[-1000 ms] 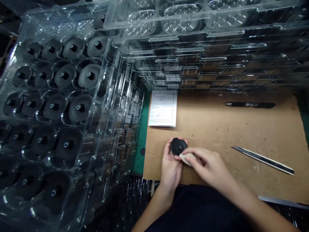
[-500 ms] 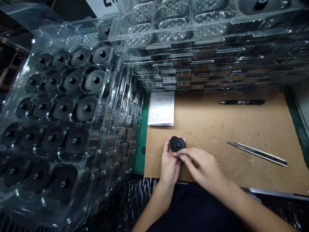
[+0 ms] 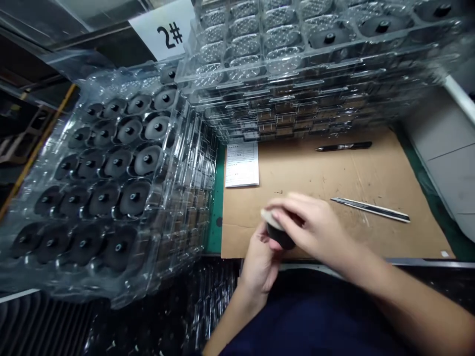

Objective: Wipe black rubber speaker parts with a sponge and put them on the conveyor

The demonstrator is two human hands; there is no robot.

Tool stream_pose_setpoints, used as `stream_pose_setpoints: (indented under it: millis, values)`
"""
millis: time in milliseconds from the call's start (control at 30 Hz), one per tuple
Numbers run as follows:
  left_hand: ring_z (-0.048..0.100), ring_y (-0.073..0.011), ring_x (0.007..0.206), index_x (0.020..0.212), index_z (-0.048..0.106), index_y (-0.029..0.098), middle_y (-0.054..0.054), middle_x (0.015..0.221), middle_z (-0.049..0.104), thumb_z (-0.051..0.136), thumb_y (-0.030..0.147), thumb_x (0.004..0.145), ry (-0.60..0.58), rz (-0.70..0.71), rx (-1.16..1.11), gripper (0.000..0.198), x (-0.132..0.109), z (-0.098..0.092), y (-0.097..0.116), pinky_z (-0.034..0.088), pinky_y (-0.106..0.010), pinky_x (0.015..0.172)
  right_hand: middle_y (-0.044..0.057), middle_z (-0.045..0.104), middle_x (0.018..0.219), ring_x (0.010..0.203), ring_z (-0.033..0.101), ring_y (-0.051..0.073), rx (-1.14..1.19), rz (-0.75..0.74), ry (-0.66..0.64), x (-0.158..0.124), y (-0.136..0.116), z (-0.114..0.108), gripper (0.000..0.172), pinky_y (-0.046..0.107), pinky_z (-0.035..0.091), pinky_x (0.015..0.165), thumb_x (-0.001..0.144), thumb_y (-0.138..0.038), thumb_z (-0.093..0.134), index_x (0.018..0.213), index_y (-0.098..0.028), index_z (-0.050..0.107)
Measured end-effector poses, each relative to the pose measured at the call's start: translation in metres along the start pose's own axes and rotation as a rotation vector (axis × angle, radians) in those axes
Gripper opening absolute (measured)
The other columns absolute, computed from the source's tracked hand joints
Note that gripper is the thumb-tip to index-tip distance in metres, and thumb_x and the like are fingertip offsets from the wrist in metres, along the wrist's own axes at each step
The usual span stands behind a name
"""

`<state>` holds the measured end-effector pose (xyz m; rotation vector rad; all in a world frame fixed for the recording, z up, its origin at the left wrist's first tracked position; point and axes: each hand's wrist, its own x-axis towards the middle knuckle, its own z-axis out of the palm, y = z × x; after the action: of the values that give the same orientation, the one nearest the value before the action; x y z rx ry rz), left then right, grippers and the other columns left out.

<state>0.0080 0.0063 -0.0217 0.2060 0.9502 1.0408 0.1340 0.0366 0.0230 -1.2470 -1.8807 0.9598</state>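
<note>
My left hand [image 3: 260, 262] cups a black round moulded part [image 3: 281, 238] from below, just above the front edge of the cardboard. The part is tilted, and my right hand [image 3: 308, 222] covers much of its top. Between the right fingers and the part's upper rim sits a pale pad [image 3: 269, 218], probably sponge, pressed against the part. The part's central post is hidden by my fingers.
A clear blister tray [image 3: 181, 148] holding several black round parts lies to the left. Stacked clear trays [image 3: 297, 94] rise behind the cardboard sheet [image 3: 371, 173]. On the sheet lie a paper form [image 3: 242, 165], a black pen [image 3: 343, 146] and a utility knife [image 3: 371, 209].
The view has shifted upward, bringing a "2#" sign into sight. The black part is now tilted, and the pale pad has moved to its far rim under my right fingers.
</note>
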Motion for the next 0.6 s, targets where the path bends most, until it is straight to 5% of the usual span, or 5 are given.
stream_pose_setpoints:
  millis: [100, 233, 400, 533, 600]
  values:
    - [0.062, -0.023, 0.097, 0.107, 0.064, 0.02, -0.006, 0.101, 0.068, 0.083, 0.033, 0.055, -0.074, -0.007, -0.017, 0.057, -0.013, 0.007, 0.003, 0.046, -0.034, 0.091, 0.006, 0.063, 0.098, 0.09, 0.058, 0.013, 0.049, -0.111, 0.114, -0.009, -0.01, -0.005, 0.024, 0.026, 0.047, 0.082, 0.088, -0.012, 0.046, 0.108, -0.015, 0.06]
    - [0.061, -0.0231, 0.101, 0.115, 0.059, 0.026, -0.004, 0.111, 0.065, 0.084, 0.031, 0.052, -0.076, 0.04, -0.036, 0.067, -0.024, 0.011, 0.006, 0.044, -0.035, 0.095, 0.0, 0.063, 0.084, 0.075, 0.057, 0.008, 0.111, -0.07, -0.125, -0.021, -0.021, -0.019, 0.02, 0.019, 0.048, 0.068, 0.087, -0.011, 0.049, 0.098, -0.019, 0.063]
    - [0.06, -0.0251, 0.104, 0.113, 0.061, 0.022, -0.006, 0.108, 0.066, 0.085, 0.036, 0.049, -0.162, 0.029, 0.012, 0.071, -0.027, 0.015, 0.008, 0.043, -0.037, 0.096, 0.005, 0.063, 0.09, 0.085, 0.058, 0.011, 0.047, -0.197, 0.128, -0.027, -0.027, -0.021, 0.027, 0.025, 0.048, 0.081, 0.086, -0.008, 0.049, 0.11, -0.013, 0.06]
    - [0.061, -0.0241, 0.101, 0.115, 0.059, 0.028, -0.003, 0.111, 0.065, 0.086, 0.032, 0.048, -0.128, 0.033, -0.005, 0.073, -0.028, 0.015, 0.011, 0.044, -0.037, 0.094, 0.001, 0.063, 0.087, 0.077, 0.058, 0.008, 0.143, -0.119, -0.11, -0.028, -0.027, -0.022, 0.022, 0.019, 0.049, 0.072, 0.086, -0.009, 0.05, 0.101, -0.018, 0.062]
    - [0.06, -0.0235, 0.103, 0.116, 0.059, 0.026, -0.004, 0.108, 0.066, 0.085, 0.035, 0.048, -0.13, 0.041, 0.006, 0.074, -0.028, 0.016, 0.01, 0.043, -0.035, 0.096, 0.002, 0.063, 0.087, 0.078, 0.058, 0.009, 0.113, -0.115, -0.028, -0.024, -0.025, -0.024, 0.022, 0.02, 0.049, 0.071, 0.086, -0.009, 0.05, 0.101, -0.017, 0.063]
